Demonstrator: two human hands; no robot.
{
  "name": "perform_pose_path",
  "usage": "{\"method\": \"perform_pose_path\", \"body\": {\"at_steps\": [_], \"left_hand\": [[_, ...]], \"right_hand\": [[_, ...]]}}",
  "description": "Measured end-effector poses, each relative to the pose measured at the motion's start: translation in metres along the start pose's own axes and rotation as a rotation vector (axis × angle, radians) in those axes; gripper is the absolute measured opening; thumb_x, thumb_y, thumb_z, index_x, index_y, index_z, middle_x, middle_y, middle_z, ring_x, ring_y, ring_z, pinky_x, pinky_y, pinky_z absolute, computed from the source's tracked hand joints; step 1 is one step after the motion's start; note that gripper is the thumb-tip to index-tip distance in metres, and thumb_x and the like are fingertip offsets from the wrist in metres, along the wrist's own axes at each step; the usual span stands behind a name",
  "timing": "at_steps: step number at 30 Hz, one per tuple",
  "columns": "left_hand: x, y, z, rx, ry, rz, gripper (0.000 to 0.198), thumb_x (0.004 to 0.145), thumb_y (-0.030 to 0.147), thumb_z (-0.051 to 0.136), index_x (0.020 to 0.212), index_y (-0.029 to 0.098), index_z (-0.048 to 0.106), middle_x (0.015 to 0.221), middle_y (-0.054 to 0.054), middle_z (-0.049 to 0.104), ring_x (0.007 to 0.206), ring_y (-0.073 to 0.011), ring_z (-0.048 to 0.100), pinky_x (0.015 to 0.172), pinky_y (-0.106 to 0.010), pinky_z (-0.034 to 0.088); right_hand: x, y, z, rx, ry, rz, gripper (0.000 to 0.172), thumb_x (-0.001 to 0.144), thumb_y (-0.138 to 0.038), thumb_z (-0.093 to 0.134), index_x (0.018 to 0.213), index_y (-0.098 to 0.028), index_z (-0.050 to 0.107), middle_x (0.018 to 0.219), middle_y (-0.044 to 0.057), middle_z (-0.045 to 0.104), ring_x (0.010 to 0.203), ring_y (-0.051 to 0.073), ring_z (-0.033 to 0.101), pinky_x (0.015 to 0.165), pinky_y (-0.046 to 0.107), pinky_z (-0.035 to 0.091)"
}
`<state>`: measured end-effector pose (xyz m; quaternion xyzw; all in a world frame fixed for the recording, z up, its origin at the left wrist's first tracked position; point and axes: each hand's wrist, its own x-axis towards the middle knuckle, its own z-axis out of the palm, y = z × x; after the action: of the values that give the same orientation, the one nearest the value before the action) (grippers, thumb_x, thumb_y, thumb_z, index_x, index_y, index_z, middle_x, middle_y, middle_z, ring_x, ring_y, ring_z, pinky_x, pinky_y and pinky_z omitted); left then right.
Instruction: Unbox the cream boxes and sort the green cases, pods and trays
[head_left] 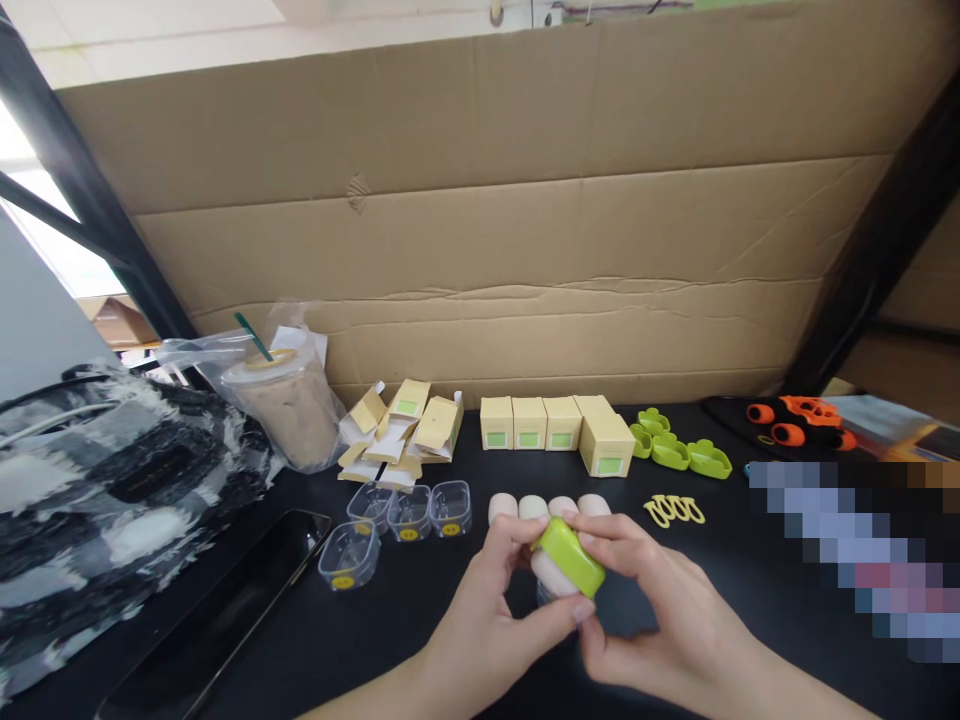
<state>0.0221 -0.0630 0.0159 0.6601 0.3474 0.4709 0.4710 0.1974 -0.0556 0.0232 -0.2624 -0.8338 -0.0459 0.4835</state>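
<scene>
Both hands meet low in the middle of the head view, over a black table point(420, 620). My left hand point(499, 610) and my right hand point(652, 600) together pinch a lime-green lid point(571, 556) that sits tilted on a beige sponge-like piece point(551, 575). Their fingers are closed round the two parts. Just beyond the fingers lies a row of several beige sponge pieces point(547, 506). Small yellow clips point(673, 510) lie to the right of that row.
Clear plastic cases point(409, 512) lie left of the hands. Behind them are loose folded cartons point(405, 425), a row of closed small boxes point(551, 425) and green lids point(675, 450). An iced drink in a bag point(289, 405), a phone point(217, 620), a patterned bag point(97, 500) and a cardboard wall point(510, 230) surround the space.
</scene>
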Motion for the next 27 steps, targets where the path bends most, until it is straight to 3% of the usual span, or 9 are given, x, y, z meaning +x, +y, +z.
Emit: {"method": "perform_pose_path", "body": {"at_steps": [4, 9, 16, 27], "left_hand": [[0.0, 0.002, 0.004, 0.039, 0.05, -0.01, 0.032, 0.075, 0.025, 0.069, 0.1, 0.025, 0.049, 0.101, -0.002, 0.057, 0.094, -0.0182, 0.054, 0.087, -0.032, 0.041], [0.001, 0.004, 0.01, 0.02, 0.086, -0.015, 0.029, 0.074, 0.027, 0.067, 0.096, 0.025, 0.048, 0.102, -0.002, 0.056, 0.095, -0.019, 0.053, 0.086, -0.033, 0.041], [0.007, 0.002, 0.013, 0.039, 0.109, 0.016, 0.025, 0.074, 0.022, 0.064, 0.089, 0.023, 0.044, 0.095, -0.002, 0.053, 0.091, -0.019, 0.053, 0.08, -0.031, 0.043], [0.012, 0.01, 0.0, 0.15, -0.023, 0.028, 0.028, 0.073, 0.013, 0.057, 0.098, 0.022, 0.047, 0.097, -0.003, 0.054, 0.09, -0.0187, 0.055, 0.081, -0.031, 0.042]], "right_hand": [[0.003, -0.005, 0.004, 0.047, 0.031, 0.065, 0.047, 0.07, -0.008, 0.048, 0.113, -0.023, 0.038, 0.093, 0.006, 0.063, 0.091, 0.021, 0.067, 0.067, 0.03, 0.059], [0.007, -0.008, 0.005, 0.114, -0.054, 0.085, 0.059, 0.07, -0.003, 0.044, 0.123, -0.024, 0.033, 0.093, 0.005, 0.058, 0.082, 0.019, 0.063, 0.06, 0.028, 0.057], [0.005, -0.002, 0.006, 0.088, -0.16, 0.043, 0.065, 0.072, -0.001, 0.044, 0.133, -0.022, 0.031, 0.112, 0.012, 0.054, 0.102, 0.024, 0.059, 0.076, 0.035, 0.058], [0.012, 0.003, -0.004, 0.162, -0.189, 0.146, 0.059, 0.069, -0.003, 0.049, 0.124, -0.025, 0.04, 0.106, 0.008, 0.056, 0.091, 0.021, 0.063, 0.07, 0.034, 0.059]]}}
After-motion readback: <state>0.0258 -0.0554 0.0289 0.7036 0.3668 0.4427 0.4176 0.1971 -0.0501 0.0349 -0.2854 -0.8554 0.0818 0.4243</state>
